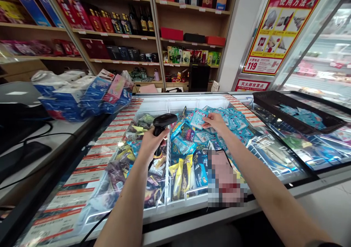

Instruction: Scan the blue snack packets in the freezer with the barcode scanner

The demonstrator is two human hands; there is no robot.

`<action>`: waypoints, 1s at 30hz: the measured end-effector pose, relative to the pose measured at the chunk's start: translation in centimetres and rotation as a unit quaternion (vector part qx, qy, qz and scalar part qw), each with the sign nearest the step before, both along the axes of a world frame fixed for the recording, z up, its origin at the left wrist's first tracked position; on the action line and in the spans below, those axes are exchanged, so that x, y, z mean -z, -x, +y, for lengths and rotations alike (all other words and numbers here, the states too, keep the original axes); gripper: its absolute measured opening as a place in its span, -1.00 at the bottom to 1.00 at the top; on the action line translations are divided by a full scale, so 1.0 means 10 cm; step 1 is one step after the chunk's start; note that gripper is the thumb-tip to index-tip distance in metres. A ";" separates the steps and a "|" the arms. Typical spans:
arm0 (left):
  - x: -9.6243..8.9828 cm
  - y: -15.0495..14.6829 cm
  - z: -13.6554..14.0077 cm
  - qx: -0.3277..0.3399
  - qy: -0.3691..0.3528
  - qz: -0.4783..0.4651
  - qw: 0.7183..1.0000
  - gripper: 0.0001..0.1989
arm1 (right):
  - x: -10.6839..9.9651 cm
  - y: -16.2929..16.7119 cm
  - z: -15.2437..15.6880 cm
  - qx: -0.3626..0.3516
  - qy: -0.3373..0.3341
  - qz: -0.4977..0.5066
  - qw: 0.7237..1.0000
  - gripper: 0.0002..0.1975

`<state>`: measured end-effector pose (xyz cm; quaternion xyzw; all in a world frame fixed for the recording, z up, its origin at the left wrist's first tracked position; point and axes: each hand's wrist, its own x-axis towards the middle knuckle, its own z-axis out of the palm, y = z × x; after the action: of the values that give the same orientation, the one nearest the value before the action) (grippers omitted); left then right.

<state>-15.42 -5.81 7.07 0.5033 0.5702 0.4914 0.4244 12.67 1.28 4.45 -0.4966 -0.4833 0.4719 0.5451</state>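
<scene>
My left hand (pixel 153 143) is closed around the handle of a black barcode scanner (pixel 164 120), held above the glass top of a chest freezer. A light blue packet (pixel 197 118) with a white printed panel is pinched between the fingers of my right hand (pixel 215 122). Right beside that hand, similar blue packets (pixel 237 121) lie in a spread pile on the glass. Beneath the glass, wire dividers separate wrapped ice creams (pixel 182 175), several in yellow and blue wrappers. A phone (pixel 223 163), partly blurred out, rests near the front edge below my right forearm.
On the right, a black tray (pixel 296 111) holds more blue packets. Blue and white cartons (pixel 82 93) are stacked at the left beside black cables (pixel 30 141). Price labels (pixel 90 163) line the freezer's left side. Shelves (pixel 117 35) of boxes and bottles stand behind.
</scene>
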 end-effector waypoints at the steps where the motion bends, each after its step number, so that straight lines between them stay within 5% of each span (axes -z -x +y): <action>1: -0.01 -0.02 -0.01 0.007 0.003 0.014 1.000 -0.64 | 0.02 -0.07 -0.05 0.012 -0.003 0.023 1.000 -0.70; 12: 0.01 -0.23 -0.10 0.177 0.006 0.076 0.981 -0.61 | 0.26 -0.30 -0.21 0.075 -0.020 0.132 0.988 -0.75; 30: 0.00 -0.30 -0.15 0.216 -0.002 0.101 0.971 -0.62 | 0.29 -0.30 -0.21 0.070 -0.034 0.133 0.988 -0.79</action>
<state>-12.45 -7.27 7.06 0.6623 0.4874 0.3356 0.4595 15.69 -0.85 1.53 -0.4427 -0.3867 0.4778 0.6529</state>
